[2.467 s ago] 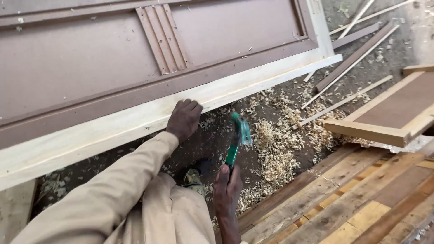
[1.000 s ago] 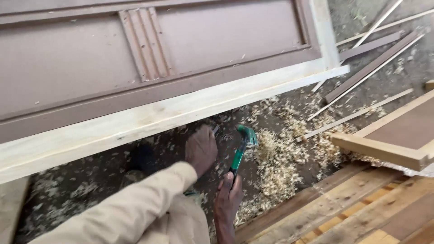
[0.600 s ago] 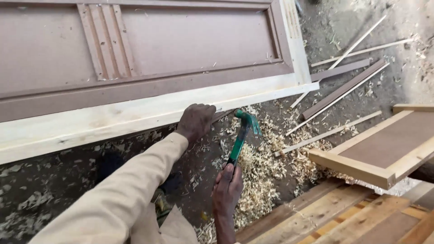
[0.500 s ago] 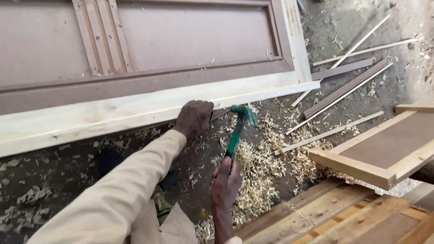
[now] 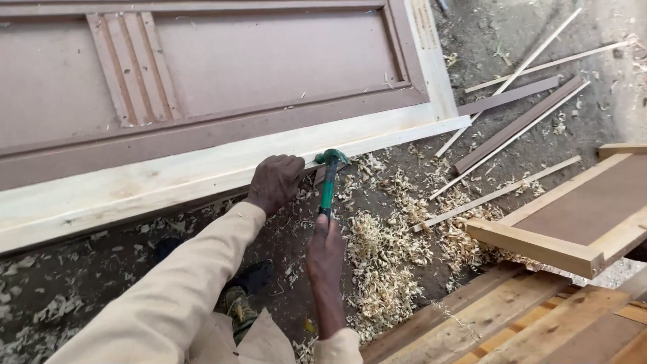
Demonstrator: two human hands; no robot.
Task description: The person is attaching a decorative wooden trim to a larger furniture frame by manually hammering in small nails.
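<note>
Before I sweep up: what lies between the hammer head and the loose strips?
Head view: wood shavings on dirt floor, between hammer and strips.

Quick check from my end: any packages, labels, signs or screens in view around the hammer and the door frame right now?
None in view: only the green-handled hammer in the right hand, the left hand on the pale wooden door frame, loose wood strips and shavings on the ground.

Head view — steeply downward, close overhead
</note>
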